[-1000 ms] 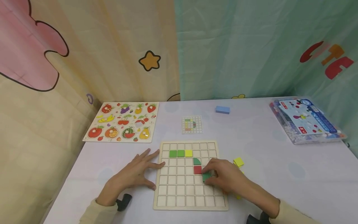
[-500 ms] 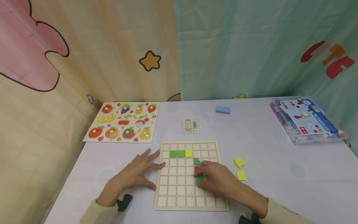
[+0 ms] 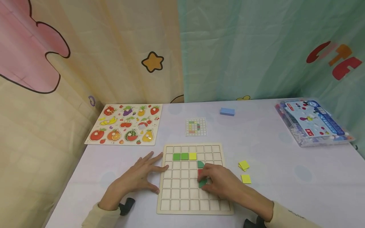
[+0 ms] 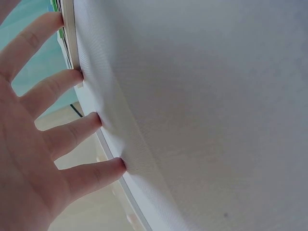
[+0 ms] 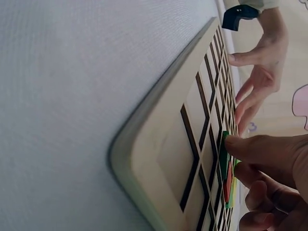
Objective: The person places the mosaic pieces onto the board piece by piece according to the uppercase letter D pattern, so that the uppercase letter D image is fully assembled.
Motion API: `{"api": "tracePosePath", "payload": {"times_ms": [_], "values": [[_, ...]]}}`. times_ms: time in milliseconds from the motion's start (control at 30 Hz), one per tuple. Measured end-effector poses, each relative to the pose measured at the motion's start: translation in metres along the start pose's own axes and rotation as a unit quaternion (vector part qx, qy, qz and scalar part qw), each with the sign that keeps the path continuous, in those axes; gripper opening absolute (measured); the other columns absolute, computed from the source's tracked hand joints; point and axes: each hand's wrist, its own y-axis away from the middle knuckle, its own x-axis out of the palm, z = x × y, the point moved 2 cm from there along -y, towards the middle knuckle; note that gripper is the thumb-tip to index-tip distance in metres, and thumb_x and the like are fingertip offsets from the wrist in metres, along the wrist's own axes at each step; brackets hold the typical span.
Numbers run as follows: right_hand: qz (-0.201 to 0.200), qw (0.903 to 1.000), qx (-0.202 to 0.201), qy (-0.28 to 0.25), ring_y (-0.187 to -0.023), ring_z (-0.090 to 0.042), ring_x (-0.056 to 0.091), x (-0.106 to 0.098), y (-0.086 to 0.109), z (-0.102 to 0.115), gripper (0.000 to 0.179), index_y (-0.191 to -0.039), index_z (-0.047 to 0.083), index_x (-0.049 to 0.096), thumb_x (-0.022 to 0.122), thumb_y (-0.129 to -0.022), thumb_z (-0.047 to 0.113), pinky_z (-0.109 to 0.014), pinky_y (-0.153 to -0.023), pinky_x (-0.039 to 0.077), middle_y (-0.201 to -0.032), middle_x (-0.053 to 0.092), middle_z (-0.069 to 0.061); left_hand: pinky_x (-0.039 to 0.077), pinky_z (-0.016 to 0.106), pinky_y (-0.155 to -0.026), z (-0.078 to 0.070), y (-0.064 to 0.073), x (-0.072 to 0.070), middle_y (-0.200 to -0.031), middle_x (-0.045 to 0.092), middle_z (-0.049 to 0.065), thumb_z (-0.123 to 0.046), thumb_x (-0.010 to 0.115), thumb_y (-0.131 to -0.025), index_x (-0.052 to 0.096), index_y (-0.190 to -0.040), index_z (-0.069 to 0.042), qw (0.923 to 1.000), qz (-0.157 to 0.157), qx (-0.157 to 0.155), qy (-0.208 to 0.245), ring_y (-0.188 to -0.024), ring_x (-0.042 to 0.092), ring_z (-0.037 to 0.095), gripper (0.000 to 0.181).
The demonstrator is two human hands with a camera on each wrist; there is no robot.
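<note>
A wooden grid board (image 3: 180,205) lies on the table in the head view. My right hand (image 3: 221,181) pinches a green tile (image 3: 202,183) between thumb and fingers, right at a cell below a red square tile (image 3: 200,171). In the right wrist view the green tile (image 5: 223,155) sits tilted under the thumb tip. Above the red tile is a green quarter-round tile (image 3: 201,164). Two light green tiles (image 3: 181,156) and a yellow tile (image 3: 192,156) form a row near the top. My left hand (image 3: 139,173) is spread, its fingertips touching the board's left edge.
Several loose yellow tiles (image 3: 246,179) lie right of the board. A small printed grid card (image 3: 195,127) lies behind it, with a blue block (image 3: 227,111) farther back. A fruit puzzle board (image 3: 123,124) is at back left, a clear plastic box (image 3: 313,122) at back right.
My right hand has moved left with the green tile, to the cell below the red tile, uncovering a loose yellow tile. Over the last half second little has moved. The left hand has stayed put.
</note>
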Motion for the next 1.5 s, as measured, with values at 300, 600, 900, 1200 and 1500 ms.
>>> {"api": "tracePosePath", "payload": {"times_ms": [300, 600, 900, 1200, 1500], "values": [[0.002, 1.0000, -0.002, -0.001, -0.083, -0.004, 0.058, 0.000, 0.000, -0.001, 0.014, -0.087, 0.018, 0.079, 0.080, -0.077, 0.007, -0.023, -0.069, 0.051, -0.086, 0.062, 0.017, 0.012, 0.073, -0.109, 0.000, -0.001, 0.002, -0.158, 0.031, 0.012, -0.039, 0.091, -0.058, 0.064, -0.132, -0.021, 1.0000, 0.004, -0.003, 0.006, -0.146, 0.013, 0.046, 0.081], [0.006, 1.0000, 0.007, 0.002, -0.086, -0.005, 0.061, -0.001, -0.002, -0.001, 0.011, -0.087, 0.020, 0.079, 0.080, -0.079, 0.012, -0.026, -0.070, 0.053, -0.088, 0.064, 0.017, 0.013, 0.074, -0.108, 0.000, -0.001, 0.001, -0.158, 0.031, 0.012, -0.037, 0.091, -0.058, 0.064, -0.132, -0.020, 1.0000, 0.002, 0.001, 0.007, -0.146, 0.014, 0.046, 0.081], [0.024, 0.9994, -0.008, -0.022, -0.065, -0.002, 0.048, 0.000, -0.001, -0.004, 0.018, -0.090, 0.016, 0.078, 0.074, -0.078, 0.003, -0.019, -0.058, 0.044, -0.089, 0.063, 0.014, 0.013, 0.073, -0.109, 0.001, -0.002, 0.003, -0.158, 0.031, 0.011, -0.038, 0.091, -0.058, 0.065, -0.131, -0.021, 1.0000, 0.004, -0.003, 0.003, -0.146, 0.014, 0.046, 0.080], [0.028, 0.9976, -0.036, -0.052, -0.063, -0.001, 0.045, -0.006, 0.005, -0.007, 0.023, -0.098, 0.016, 0.076, 0.072, -0.081, 0.002, -0.019, -0.058, 0.043, -0.092, 0.062, 0.015, 0.013, 0.073, -0.109, 0.001, -0.002, 0.003, -0.158, 0.030, 0.011, -0.037, 0.091, -0.058, 0.064, -0.132, -0.021, 1.0000, 0.004, 0.001, 0.004, -0.146, 0.013, 0.045, 0.080], [0.008, 0.9946, -0.028, -0.100, -0.071, 0.000, 0.052, -0.019, 0.024, -0.022, 0.028, -0.103, 0.018, 0.075, 0.071, -0.083, -0.001, -0.019, -0.061, 0.048, -0.100, 0.066, 0.013, 0.012, 0.071, -0.110, 0.000, -0.002, 0.002, -0.159, 0.030, 0.010, -0.037, 0.092, -0.058, 0.064, -0.132, -0.022, 0.9999, 0.006, -0.009, 0.003, -0.147, 0.013, 0.045, 0.081]]}}
